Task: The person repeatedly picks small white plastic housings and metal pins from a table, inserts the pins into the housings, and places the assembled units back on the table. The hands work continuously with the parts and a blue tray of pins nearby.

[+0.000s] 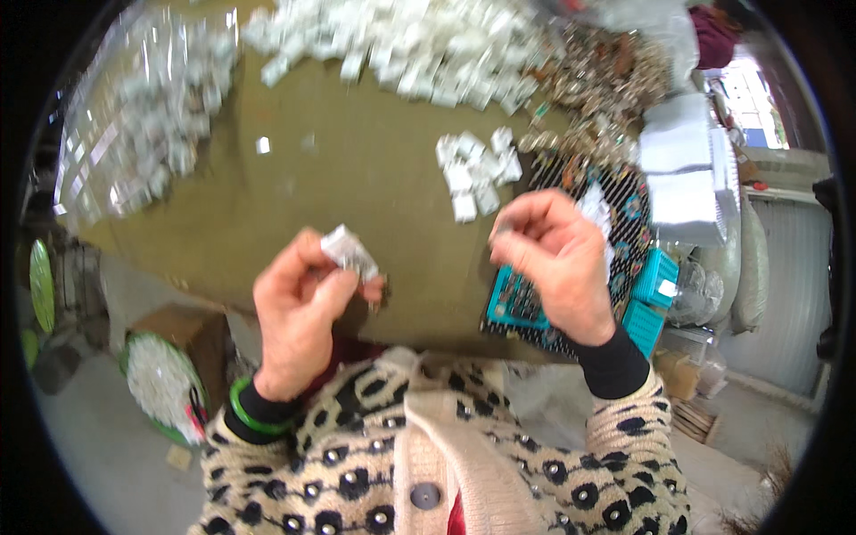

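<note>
My left hand (299, 308) pinches a small white rectangular card (346, 248) between thumb and fingers, over the near edge of the table. A small shiny bit shows by its curled fingers, too blurred to name. My right hand (562, 259) is closed in a pinch above a teal plastic basket (493, 312), which holds small dark pieces. Whatever lies between those fingertips is too small to make out. Beyond the right hand lies a small group of white cards (474, 169) like the one in my left hand.
A large heap of white cards (410, 49) covers the table's far side. Clear plastic with more cards (165, 125) is at the left. Small shiny metallic pieces (606, 80) are piled far right, near stacked white sheets (682, 169). More teal baskets (655, 276) stand at right.
</note>
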`<state>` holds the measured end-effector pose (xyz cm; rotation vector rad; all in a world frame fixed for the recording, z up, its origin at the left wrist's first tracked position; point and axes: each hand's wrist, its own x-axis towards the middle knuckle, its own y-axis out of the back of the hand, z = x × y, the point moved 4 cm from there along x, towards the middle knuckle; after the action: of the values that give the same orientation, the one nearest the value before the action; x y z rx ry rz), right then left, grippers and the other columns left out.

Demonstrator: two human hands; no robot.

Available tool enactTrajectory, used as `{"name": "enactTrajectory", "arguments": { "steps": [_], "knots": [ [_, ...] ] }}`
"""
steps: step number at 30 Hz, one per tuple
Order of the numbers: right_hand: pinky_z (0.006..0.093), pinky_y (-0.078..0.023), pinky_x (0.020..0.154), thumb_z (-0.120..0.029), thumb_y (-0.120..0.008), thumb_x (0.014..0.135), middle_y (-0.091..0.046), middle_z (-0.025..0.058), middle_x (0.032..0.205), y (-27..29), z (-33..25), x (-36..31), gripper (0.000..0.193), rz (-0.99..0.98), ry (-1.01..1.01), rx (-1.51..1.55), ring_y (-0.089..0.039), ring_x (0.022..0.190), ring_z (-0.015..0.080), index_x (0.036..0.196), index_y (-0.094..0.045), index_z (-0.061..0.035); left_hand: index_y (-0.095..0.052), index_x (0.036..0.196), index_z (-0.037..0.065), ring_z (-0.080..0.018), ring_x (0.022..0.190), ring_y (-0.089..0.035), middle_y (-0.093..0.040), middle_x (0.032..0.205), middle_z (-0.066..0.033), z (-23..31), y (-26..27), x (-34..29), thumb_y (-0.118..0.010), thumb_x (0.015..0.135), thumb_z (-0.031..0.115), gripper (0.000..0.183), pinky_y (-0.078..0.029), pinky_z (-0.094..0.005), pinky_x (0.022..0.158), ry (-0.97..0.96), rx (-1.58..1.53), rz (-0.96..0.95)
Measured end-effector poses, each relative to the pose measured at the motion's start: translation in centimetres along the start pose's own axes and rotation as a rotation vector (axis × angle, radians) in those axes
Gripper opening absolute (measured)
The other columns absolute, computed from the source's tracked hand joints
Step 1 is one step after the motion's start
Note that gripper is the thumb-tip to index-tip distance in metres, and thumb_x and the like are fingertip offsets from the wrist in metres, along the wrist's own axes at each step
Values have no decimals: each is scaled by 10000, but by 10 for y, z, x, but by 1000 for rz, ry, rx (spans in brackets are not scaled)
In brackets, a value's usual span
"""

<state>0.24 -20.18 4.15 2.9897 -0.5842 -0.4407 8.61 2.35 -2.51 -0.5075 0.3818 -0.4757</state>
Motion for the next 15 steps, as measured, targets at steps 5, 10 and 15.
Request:
{"name": "enactTrajectory", "arguments": {
  "steps": [5,10,15],
  "knots": [
    [228,-508,661,20,-635,882,-634,13,830,-6,-2,-15,105,-278,-302,49,-611,727,73,981,-603,2,-596,1057,-49,-182,754,-665,-673,899,-113,3,-5,-3,-587,889,-38,169,-564,-333,720,105,-92,-43],
    [225,-514,625,-57,-649,895,-653,34,813,0,23,-29,122,-493,-404,-76,-630,700,85,988,-615,16,-600,1047,-51,-170,672,-651,-671,887,-118,-10,-9,-19,-583,912,-19,140,-557,-294,588,246,-113,-7],
    [241,-519,533,-65,-652,847,-669,74,742,16,4,-6,127,-531,-411,-299,-640,597,112,935,-634,25,-607,1001,-24,-140,646,-596,-664,877,-102,-22,-16,-37,-606,888,-24,113,-472,-258,498,324,-65,-20]
  ]
}}
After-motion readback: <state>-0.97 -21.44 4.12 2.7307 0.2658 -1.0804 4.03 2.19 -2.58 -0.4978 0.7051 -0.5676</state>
